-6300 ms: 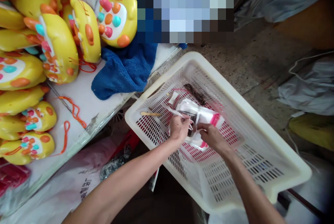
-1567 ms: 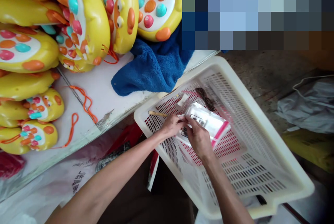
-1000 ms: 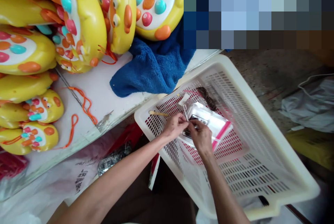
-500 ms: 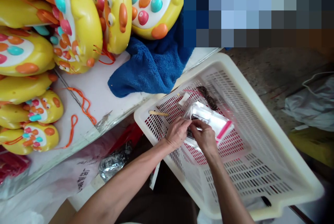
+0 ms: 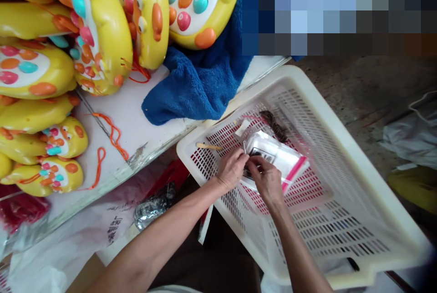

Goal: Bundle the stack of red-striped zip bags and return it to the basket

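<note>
My left hand (image 5: 233, 168) and my right hand (image 5: 266, 178) meet over a white plastic basket (image 5: 344, 145), fingers pinched close together. A thin white stick-like piece (image 5: 244, 147) pokes up from the fingers of my left hand. Whatever is between my right fingertips is too small and hidden to make out. Beneath both hands lies a clear plastic packet (image 5: 288, 158) with a pink strip along one end and a dark printed label. Near it in the basket are a dark brown twisted bundle (image 5: 274, 125), a small white slip (image 5: 242, 128) and a light wooden stick (image 5: 209, 146).
On the white table (image 5: 160, 140) to the left, yellow duck-like toys (image 5: 112, 33) with coloured buttons are piled up. A blue cloth (image 5: 198, 85) and orange cords (image 5: 111, 131) lie by the table edge. Plastic bags (image 5: 414, 140) rest on the floor at right.
My hands have drawn slightly closer together at the fingertips, and more of the packet's dark label shows. The white stick-like piece stands out more clearly. The view has shifted slightly.
</note>
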`<state>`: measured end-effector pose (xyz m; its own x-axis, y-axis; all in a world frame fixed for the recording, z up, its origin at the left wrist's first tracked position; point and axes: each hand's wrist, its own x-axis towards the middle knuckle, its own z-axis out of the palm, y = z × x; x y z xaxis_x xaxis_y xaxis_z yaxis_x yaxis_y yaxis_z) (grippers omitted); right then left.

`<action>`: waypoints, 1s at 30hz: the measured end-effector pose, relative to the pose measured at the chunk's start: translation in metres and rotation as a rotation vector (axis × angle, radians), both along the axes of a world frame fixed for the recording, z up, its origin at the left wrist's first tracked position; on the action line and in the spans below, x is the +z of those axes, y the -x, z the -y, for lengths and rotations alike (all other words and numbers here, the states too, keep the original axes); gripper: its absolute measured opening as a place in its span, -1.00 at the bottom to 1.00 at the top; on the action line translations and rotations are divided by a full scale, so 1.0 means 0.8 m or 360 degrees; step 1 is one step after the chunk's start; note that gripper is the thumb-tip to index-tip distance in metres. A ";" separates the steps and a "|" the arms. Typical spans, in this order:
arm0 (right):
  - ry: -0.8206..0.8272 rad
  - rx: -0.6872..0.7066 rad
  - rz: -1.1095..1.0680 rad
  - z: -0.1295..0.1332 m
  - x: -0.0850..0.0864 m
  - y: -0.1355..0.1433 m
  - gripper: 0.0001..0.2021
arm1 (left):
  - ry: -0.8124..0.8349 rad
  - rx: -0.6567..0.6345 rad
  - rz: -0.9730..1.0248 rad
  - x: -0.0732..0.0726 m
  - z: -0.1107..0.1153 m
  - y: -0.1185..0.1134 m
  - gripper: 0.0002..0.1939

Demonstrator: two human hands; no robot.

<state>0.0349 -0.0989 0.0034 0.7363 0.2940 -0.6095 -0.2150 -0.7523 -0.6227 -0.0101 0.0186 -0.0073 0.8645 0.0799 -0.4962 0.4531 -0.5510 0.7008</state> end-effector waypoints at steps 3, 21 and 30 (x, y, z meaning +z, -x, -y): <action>-0.0063 0.0082 0.0071 0.004 -0.001 0.003 -0.71 | 0.0071 0.0087 -0.0178 0.010 -0.005 -0.003 -0.75; -0.0047 0.0265 0.0266 0.011 -0.013 0.013 -0.72 | 0.0284 0.0591 -0.0616 0.009 0.001 -0.009 -0.84; 0.0377 0.0419 0.0414 0.023 -0.016 0.010 -0.75 | -0.0002 0.0323 -0.0587 0.011 -0.007 -0.005 -0.73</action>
<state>0.0272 -0.1170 -0.0092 0.7929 0.3667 -0.4867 0.1444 -0.8890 -0.4346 -0.0057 0.0240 0.0015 0.5954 0.2311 -0.7695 0.7731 -0.4253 0.4705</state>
